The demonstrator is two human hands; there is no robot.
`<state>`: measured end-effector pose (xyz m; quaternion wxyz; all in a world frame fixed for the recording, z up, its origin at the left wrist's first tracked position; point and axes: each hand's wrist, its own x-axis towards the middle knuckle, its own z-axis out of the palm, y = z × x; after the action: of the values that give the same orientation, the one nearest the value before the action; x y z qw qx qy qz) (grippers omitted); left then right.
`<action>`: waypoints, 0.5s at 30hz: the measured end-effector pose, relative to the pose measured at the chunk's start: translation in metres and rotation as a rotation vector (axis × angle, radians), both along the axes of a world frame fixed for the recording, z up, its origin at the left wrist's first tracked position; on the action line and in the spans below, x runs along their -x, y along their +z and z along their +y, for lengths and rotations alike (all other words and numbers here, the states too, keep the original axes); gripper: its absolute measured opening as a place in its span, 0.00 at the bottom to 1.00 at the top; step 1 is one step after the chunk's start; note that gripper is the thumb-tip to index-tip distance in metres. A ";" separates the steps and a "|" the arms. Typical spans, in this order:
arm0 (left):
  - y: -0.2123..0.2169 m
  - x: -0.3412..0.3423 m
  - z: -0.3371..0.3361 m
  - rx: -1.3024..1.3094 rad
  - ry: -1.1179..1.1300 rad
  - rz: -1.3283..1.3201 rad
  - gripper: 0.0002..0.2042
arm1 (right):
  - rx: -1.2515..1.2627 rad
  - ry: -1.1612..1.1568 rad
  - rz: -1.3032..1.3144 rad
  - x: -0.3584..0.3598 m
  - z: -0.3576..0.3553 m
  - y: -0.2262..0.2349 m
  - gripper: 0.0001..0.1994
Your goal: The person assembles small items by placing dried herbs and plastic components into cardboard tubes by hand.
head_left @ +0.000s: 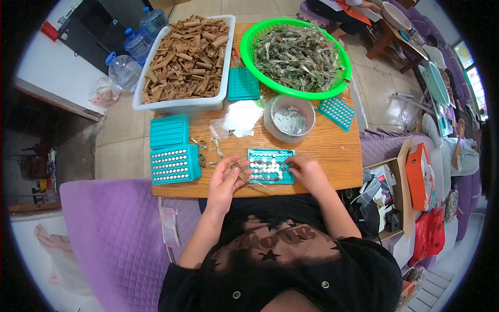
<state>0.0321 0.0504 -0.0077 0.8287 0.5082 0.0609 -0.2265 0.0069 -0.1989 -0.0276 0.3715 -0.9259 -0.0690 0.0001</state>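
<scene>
My left hand [223, 183] is closed around a small brown plastic casing [240, 172], just left of a teal tray [251, 154]. Several small silver discs [270, 165] sit in rows on that tray, some shiny and some darker. At the tray's right edge, the thumb and fingers of my right hand [307, 172] are pinched together. Whatever they hold, if anything, is too small to make out. A clear thin plastic piece [264, 186] lies by the tray's near edge, close to my left fingers.
Left stand teal trays with silver pieces [171, 165], beside small metal-and-clear parts [201, 151]. Behind are a white bin [232, 39] of brown casings, a green basket [312, 95] of clear parts, and a translucent tub [283, 136]. Another person [340, 10] sits at the far right.
</scene>
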 end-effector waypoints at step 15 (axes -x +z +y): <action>-0.003 -0.001 -0.006 0.025 -0.026 0.041 0.14 | -0.041 -0.043 0.176 0.001 -0.008 0.012 0.11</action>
<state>0.0328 0.0441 -0.0110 0.8305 0.4939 0.0683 -0.2485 0.0059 -0.2064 -0.0155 0.3951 -0.9157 -0.0160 0.0719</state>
